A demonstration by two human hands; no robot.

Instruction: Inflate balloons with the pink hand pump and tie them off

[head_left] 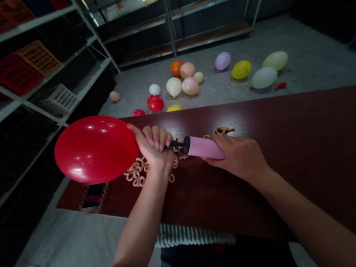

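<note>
A large inflated red balloon [96, 149] hangs over the table's left end, its neck end at my left hand [156, 148]. The fingers of that hand are wrapped round the black end of a pink hand pump [205, 147]; the nozzle and balloon neck are hidden inside the grip. My right hand [241, 155] is closed round the pump's pink barrel, to the right of my left hand. Beneath the hands, curly tan pieces [136, 172] lie in a loose pile on the dark brown table [319, 141].
A phone-like object [93, 197], partly pixelated, lies at the table's left end. Beyond the table, several balloons [174, 87] rest on the grey floor. Metal shelves [207, 5] stand behind, and a left rack holds red and orange crates [37, 59].
</note>
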